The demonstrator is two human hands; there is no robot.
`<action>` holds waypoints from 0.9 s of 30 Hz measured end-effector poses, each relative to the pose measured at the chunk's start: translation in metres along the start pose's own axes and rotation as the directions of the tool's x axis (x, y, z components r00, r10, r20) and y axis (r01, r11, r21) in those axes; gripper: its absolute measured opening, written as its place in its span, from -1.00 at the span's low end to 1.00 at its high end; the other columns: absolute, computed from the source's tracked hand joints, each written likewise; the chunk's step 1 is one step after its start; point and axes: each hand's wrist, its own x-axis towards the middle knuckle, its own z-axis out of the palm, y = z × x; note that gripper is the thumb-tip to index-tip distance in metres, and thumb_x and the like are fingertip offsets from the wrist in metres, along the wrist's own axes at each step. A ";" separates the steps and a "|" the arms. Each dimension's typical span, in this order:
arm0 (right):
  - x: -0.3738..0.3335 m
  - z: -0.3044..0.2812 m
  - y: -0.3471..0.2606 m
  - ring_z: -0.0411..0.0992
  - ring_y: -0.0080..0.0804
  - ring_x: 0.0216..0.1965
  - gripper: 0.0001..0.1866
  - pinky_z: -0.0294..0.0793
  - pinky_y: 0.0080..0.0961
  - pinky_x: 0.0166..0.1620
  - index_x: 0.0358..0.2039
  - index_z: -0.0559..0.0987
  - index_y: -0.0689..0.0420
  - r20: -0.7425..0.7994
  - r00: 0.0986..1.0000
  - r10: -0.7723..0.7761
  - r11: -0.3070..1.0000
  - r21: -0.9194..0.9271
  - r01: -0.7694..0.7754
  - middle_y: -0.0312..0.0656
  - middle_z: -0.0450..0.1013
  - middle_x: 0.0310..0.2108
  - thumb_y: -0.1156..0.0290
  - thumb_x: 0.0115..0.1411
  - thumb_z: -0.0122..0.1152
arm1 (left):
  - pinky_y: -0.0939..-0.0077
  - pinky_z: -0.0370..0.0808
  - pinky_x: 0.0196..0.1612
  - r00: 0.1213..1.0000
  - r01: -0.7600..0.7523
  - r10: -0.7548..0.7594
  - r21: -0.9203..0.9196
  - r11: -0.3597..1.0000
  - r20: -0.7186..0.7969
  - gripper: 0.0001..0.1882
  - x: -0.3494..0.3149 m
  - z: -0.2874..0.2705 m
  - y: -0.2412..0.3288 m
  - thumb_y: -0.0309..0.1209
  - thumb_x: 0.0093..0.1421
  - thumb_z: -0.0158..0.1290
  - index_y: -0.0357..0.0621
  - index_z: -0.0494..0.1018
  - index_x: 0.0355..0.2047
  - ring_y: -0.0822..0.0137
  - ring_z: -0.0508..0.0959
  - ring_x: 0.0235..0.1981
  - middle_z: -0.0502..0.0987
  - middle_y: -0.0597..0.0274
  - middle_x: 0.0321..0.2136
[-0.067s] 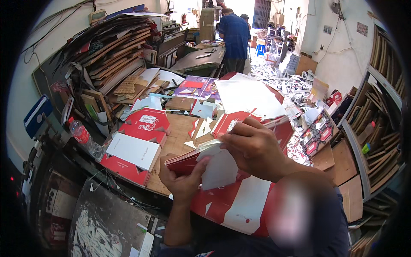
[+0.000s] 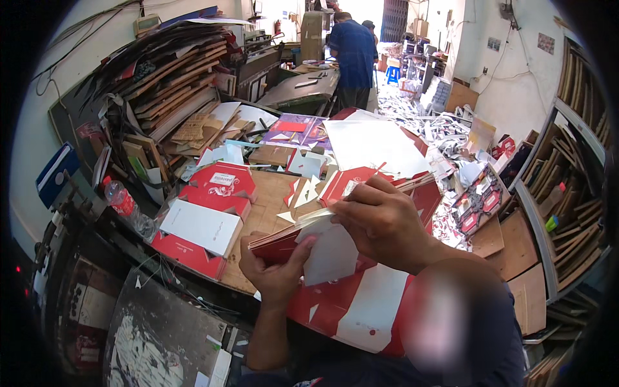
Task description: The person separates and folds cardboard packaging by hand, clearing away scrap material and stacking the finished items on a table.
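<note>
Between my hands is a stack of red and white printed cardboard sheets [image 2: 330, 253], tilted up above the table. My left hand [image 2: 274, 269] is closed on its left edge, thumb across the white face. At the stack's upper edge, my right hand [image 2: 377, 216] pinches with bent fingers; its fingertips are partly hidden. More red and white printed sheets [image 2: 369, 309] lie below the held stack, by my lap. Red die-cut cardboard pieces [image 2: 222, 187] are piled on the left of the table, with a white printed stack [image 2: 201, 227] among them.
A plastic bottle [image 2: 126, 203] with a red cap stands at the table's left edge. Small triangular offcuts [image 2: 308, 192] lie on the wooden board. Paper scraps [image 2: 412, 119] cover the floor beyond. Shelves of boards [image 2: 574, 174] line the right. A person in blue [image 2: 353, 55] stands at the back.
</note>
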 end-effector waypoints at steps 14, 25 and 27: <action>-0.008 0.011 -0.004 0.38 -0.34 -0.44 -0.77 0.40 -0.48 -0.41 -0.34 0.68 0.17 -0.170 0.985 -0.012 0.998 0.053 0.021 -0.25 0.43 -0.51 0.65 -0.07 0.39 | 0.48 0.64 -0.34 0.993 0.043 -0.051 -0.082 0.996 -0.103 -0.43 -0.006 0.010 0.002 -0.46 -0.18 0.52 -0.29 0.36 -0.27 0.30 0.64 -0.36 0.57 0.05 -0.32; -0.012 0.022 -0.004 0.37 -0.25 -0.37 -0.78 0.39 -0.37 -0.32 -0.36 0.61 0.21 -0.227 0.973 0.029 0.990 0.139 0.003 -0.17 0.39 -0.44 0.69 -0.08 0.35 | 0.43 0.55 -0.43 0.990 -0.030 0.069 0.286 0.958 -0.127 -0.37 -0.005 0.007 -0.004 -0.25 -0.26 0.57 -0.23 0.38 -0.33 0.29 0.54 -0.41 0.51 0.06 -0.37; -0.018 0.025 -0.002 0.37 -0.20 -0.36 -0.77 0.40 -0.34 -0.29 -0.35 0.59 0.21 -0.261 0.965 -0.012 0.994 0.101 0.040 -0.14 0.38 -0.42 0.71 -0.07 0.33 | 0.42 0.52 -0.44 0.989 -0.051 0.091 0.308 0.950 -0.117 -0.36 -0.004 0.008 -0.005 -0.24 -0.27 0.57 -0.23 0.38 -0.33 0.29 0.51 -0.41 0.50 0.07 -0.38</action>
